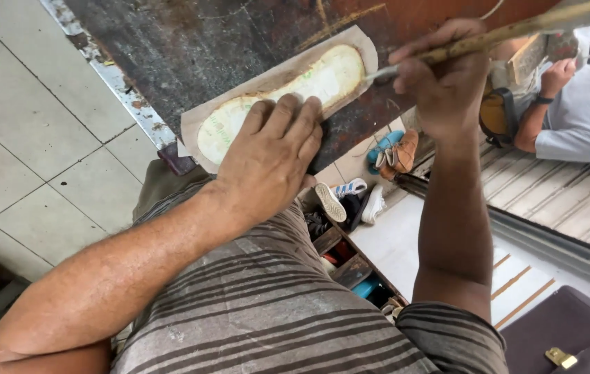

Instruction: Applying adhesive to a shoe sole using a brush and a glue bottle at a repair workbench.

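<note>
Two hands work a pale insole [288, 93] lying on brown paper [201, 125] atop a dark board [191, 41]. Left hand [271, 159] presses flat on it, fingers spread and released. Right hand [444, 83] is clenched round a wooden-handled brush [503, 33], its tip at the insole's end.

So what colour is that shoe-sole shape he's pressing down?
The insole is pale cream with faint green marks, lying on brown paper; head view.

- Left hand [271, 159]: palm down, fingers spread flat, pressing; forearm bare, reaching in from lower left.
- Right hand [444, 83]: grip curled closed around a thin handle; forearm bare, nearly vertical, elbow bent.
</note>
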